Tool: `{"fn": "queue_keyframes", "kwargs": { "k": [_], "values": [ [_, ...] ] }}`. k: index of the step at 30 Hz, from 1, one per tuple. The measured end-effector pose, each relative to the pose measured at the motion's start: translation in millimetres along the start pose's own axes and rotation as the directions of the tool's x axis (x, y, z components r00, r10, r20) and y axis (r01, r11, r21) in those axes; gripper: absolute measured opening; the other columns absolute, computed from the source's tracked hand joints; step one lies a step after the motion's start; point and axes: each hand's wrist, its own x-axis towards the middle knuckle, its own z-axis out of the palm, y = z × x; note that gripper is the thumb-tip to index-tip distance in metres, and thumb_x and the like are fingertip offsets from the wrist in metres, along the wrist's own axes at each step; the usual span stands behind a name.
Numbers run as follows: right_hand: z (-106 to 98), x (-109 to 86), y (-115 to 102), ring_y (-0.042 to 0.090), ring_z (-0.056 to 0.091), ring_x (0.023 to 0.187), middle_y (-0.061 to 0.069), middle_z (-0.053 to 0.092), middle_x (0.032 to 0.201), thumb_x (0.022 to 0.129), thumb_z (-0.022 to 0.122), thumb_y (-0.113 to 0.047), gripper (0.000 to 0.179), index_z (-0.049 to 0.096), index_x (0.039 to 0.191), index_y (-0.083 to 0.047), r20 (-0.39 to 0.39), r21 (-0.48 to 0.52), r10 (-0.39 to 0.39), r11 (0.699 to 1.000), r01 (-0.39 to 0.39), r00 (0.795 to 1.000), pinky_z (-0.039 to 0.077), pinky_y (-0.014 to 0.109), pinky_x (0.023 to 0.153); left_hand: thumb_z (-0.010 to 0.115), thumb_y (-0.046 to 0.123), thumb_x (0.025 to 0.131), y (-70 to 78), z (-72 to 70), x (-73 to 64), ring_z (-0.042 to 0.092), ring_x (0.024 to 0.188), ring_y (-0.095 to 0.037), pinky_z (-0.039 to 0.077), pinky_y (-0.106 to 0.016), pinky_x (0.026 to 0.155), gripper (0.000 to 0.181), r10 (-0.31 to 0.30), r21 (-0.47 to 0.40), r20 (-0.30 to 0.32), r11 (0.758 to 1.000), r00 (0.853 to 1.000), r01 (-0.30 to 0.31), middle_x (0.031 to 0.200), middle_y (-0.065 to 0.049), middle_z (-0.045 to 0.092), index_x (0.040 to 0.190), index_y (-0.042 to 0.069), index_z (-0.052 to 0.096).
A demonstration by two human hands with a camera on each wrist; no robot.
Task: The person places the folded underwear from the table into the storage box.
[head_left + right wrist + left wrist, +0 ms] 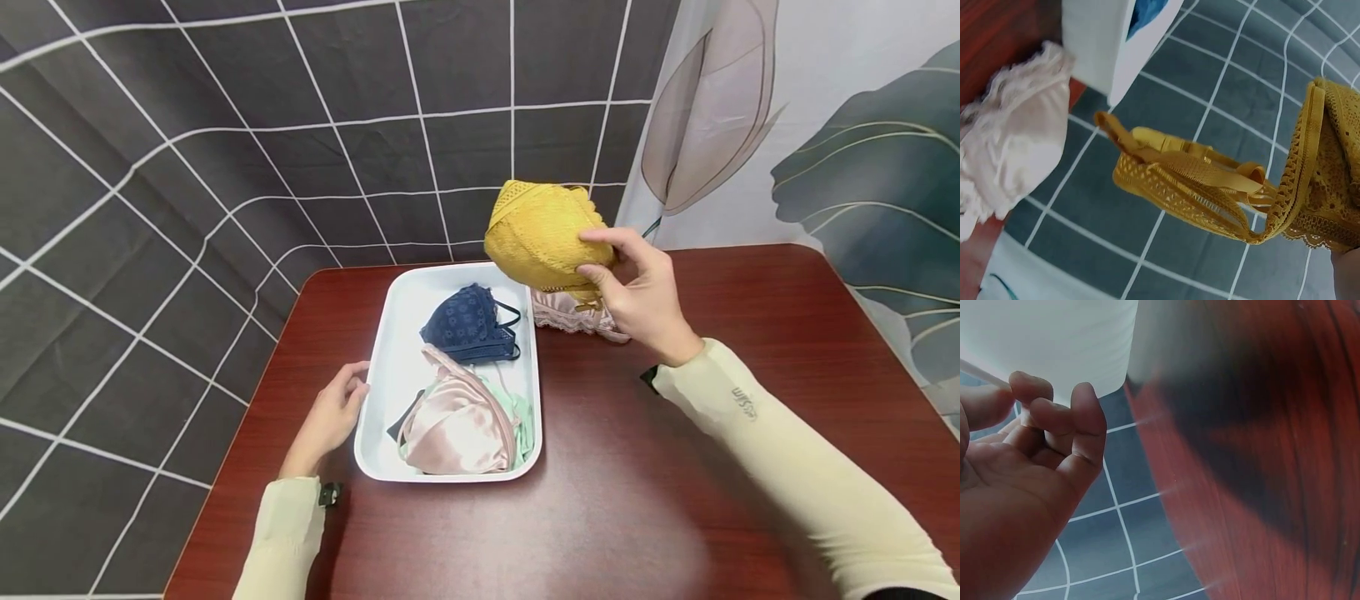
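My right hand [643,292] pinches a yellow lace bra [543,237] between thumb and fingers. It hangs in the air above the back right corner of the white tray [377,417], cups folded together. Its straps and band [1191,181] dangle loose in the right wrist view. At the tray's left side, my left hand [333,417] holds the rim with thumb and fingertips. Inside the tray, a navy bra [468,325] lies toward the back, and a pink satin bra [457,421] lies in front, partly covering a mint green garment [522,417].
A pale pink lace-edged bra [1022,137] lies on the table just right of the tray, partly hidden by the yellow one in the head view. The reddish wooden table [600,500] meets a dark gridded curtain [465,67] behind and a leaf-patterned curtain [825,108] at right.
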Motion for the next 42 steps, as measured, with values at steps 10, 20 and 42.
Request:
{"fn": "queue_keyframes", "kwargs": {
  "k": [10, 20, 42],
  "values": [
    [28, -0.9, 4, 0.018, 0.058, 0.092, 0.031, 0.059, 0.098, 0.069, 0.063, 0.03, 0.037, 0.056, 0.104, 0.02, 0.025, 0.006, 0.014, 1.0, -0.014, 1.0, 0.046, 0.028, 0.08, 0.049, 0.004, 0.097, -0.5, 0.4, 0.5, 0.055, 0.071, -0.021, 0.048, -0.038, 0.066, 0.037, 0.015, -0.016, -0.006, 1.0, 1.0, -0.015, 0.085, -0.011, 0.059, 0.133, 0.003, 0.044],
    [55, -9.6, 34, 0.02, 0.058, 0.099, 0.02, 0.063, 0.107, 0.071, 0.066, 0.025, 0.04, 0.06, 0.109, 0.011, 0.079, 0.081, 0.051, 0.995, -0.057, 0.996, 0.045, 0.031, 0.086, 0.05, 0.003, 0.096, -2.1, 0.0, 0.7, 0.057, 0.073, -0.022, 0.049, -0.04, 0.068, 0.037, 0.026, -0.022, -0.003, 0.999, 1.0, -0.026, 0.086, -0.011, 0.059, 0.133, 0.003, 0.044],
    [90, -34.6, 89, 0.017, 0.05, 0.115, 0.007, 0.059, 0.116, 0.085, 0.063, 0.008, 0.033, 0.06, 0.115, -0.005, 0.438, -0.099, 0.333, 0.941, -0.323, 0.835, 0.036, 0.031, 0.098, 0.048, 0.004, 0.097, -3.1, -0.9, 1.3, 0.059, 0.077, -0.024, 0.048, -0.043, 0.071, 0.037, 0.024, -0.034, 0.005, 0.999, 1.0, -0.024, 0.089, -0.012, 0.062, 0.134, 0.003, 0.043]
  ]
}}
